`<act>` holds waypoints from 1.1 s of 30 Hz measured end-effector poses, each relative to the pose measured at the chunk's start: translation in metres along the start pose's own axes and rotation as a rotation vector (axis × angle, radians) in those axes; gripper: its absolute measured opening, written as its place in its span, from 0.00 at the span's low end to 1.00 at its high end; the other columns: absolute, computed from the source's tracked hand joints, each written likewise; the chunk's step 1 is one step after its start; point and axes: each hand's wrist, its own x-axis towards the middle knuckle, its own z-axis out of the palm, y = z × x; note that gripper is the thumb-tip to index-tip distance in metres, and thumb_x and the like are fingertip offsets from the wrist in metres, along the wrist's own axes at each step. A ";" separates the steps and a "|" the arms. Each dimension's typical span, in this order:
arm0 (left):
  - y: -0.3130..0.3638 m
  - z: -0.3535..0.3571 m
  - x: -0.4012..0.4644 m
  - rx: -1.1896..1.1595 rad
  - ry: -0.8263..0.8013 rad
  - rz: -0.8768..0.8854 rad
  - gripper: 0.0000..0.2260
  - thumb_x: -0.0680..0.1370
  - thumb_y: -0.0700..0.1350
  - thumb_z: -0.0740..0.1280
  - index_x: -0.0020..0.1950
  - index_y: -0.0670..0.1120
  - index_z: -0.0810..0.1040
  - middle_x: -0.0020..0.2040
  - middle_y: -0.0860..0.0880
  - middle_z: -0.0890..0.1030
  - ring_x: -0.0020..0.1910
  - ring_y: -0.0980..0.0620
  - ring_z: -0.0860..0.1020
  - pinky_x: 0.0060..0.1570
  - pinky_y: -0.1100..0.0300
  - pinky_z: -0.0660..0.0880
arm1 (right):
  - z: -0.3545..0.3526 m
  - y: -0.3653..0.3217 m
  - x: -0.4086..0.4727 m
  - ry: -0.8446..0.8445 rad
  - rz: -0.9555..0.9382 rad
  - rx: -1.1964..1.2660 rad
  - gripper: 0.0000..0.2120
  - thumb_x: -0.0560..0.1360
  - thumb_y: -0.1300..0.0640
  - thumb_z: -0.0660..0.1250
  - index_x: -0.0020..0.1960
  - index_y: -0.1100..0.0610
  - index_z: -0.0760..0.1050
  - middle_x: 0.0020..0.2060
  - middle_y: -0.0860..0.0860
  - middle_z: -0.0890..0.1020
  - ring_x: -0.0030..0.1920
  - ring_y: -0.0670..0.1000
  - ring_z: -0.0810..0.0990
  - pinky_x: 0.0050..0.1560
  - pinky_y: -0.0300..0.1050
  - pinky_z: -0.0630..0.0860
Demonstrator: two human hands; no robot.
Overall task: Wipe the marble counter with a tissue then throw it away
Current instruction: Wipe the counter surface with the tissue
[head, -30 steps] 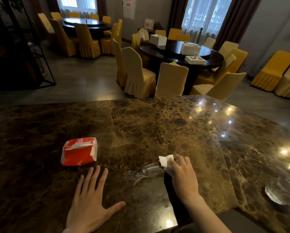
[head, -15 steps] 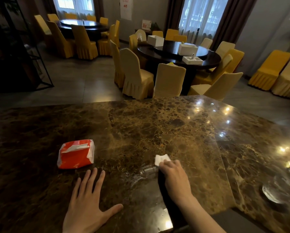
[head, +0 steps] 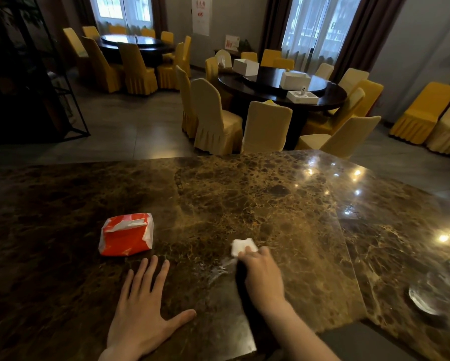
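**Tissue pressed to marble under right hand**

Right hand (head: 264,276) palm-down on the counter (head: 270,204), fingers curled over a folded white tissue (head: 243,246) and pinning it against the stone; only the far edge of the tissue visible beyond the fingertips. Thin wet smear (head: 218,269) on the marble just to the left of that hand. Forearm reaching in from the lower right edge.

Left hand (head: 143,308) flat on the counter, fingers spread wide and thumb out to the right, grasping nothing. Just beyond its fingertips, apart from them, a crumpled red and white tissue pack (head: 126,234) lying on the marble, well left of the tissue.

Further right, past a seam in the stone, a clear glass dish (head: 432,293) near the counter's right end, with ceiling lights reflected in the polished surface around it.

Beyond the counter, a dining room: a dark round table (head: 283,89) ringed by cream and yellow covered chairs (head: 216,118), white boxes (head: 295,79) on top. A second round table (head: 138,45) farther back on the left by a window. Dark metal shelving (head: 36,74) at the far left.
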 end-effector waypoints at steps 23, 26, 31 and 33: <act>0.002 0.002 0.005 0.018 -0.044 -0.025 0.58 0.59 0.90 0.40 0.79 0.58 0.28 0.82 0.53 0.30 0.79 0.52 0.28 0.80 0.46 0.32 | 0.015 -0.041 0.005 0.102 0.132 0.167 0.12 0.75 0.67 0.69 0.51 0.54 0.85 0.45 0.51 0.83 0.49 0.53 0.78 0.44 0.42 0.73; 0.002 0.001 0.005 0.034 -0.057 -0.030 0.59 0.59 0.90 0.40 0.79 0.58 0.27 0.82 0.53 0.30 0.79 0.52 0.28 0.80 0.46 0.32 | 0.022 -0.055 -0.004 0.047 -0.075 0.178 0.11 0.74 0.66 0.71 0.47 0.51 0.85 0.40 0.47 0.84 0.46 0.49 0.75 0.38 0.38 0.65; 0.001 0.001 0.003 0.017 -0.045 -0.021 0.58 0.59 0.90 0.40 0.78 0.57 0.27 0.82 0.54 0.30 0.79 0.53 0.28 0.80 0.46 0.32 | -0.007 0.008 0.021 0.082 0.259 0.185 0.08 0.76 0.64 0.69 0.49 0.56 0.87 0.45 0.54 0.84 0.50 0.58 0.80 0.46 0.49 0.72; 0.001 0.000 0.003 0.005 -0.042 -0.018 0.58 0.59 0.90 0.41 0.79 0.57 0.28 0.82 0.54 0.30 0.79 0.53 0.28 0.80 0.46 0.32 | -0.011 0.012 0.026 0.119 0.343 0.157 0.09 0.76 0.65 0.67 0.48 0.59 0.86 0.45 0.55 0.82 0.50 0.59 0.80 0.44 0.49 0.71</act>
